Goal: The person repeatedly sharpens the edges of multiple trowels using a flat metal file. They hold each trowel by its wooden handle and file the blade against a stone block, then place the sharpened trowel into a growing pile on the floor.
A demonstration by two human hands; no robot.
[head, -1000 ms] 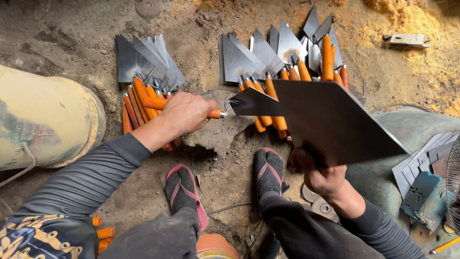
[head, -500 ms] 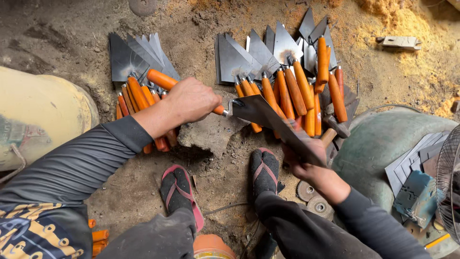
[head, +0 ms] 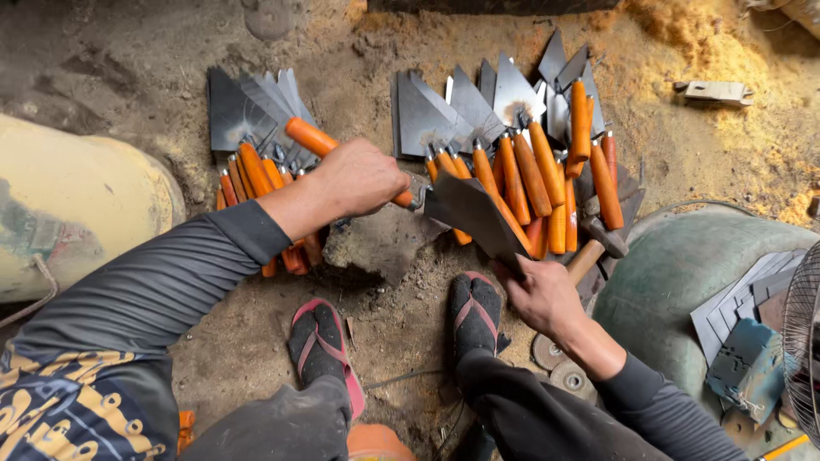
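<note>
My left hand grips the orange wooden handle of a trowel, with the handle sticking out up and left of the fist. Its dark steel blade slants down to the right, and my right hand holds the blade's lower tip between thumb and fingers. The trowel hangs over a flat stone block on the dirt floor. Two piles of finished trowels with orange handles lie beyond: one at the left, one at the right.
My feet in dark socks and pink sandals rest on the ground below the block. A hammer lies right of the blade. A green drum holds cut steel blanks; a yellowish container stands at the left.
The trowel has been lowered and turned, so the blade looks narrower and points down-right. My right hand moved down along the blade to its tip. The camera shifted slightly.
</note>
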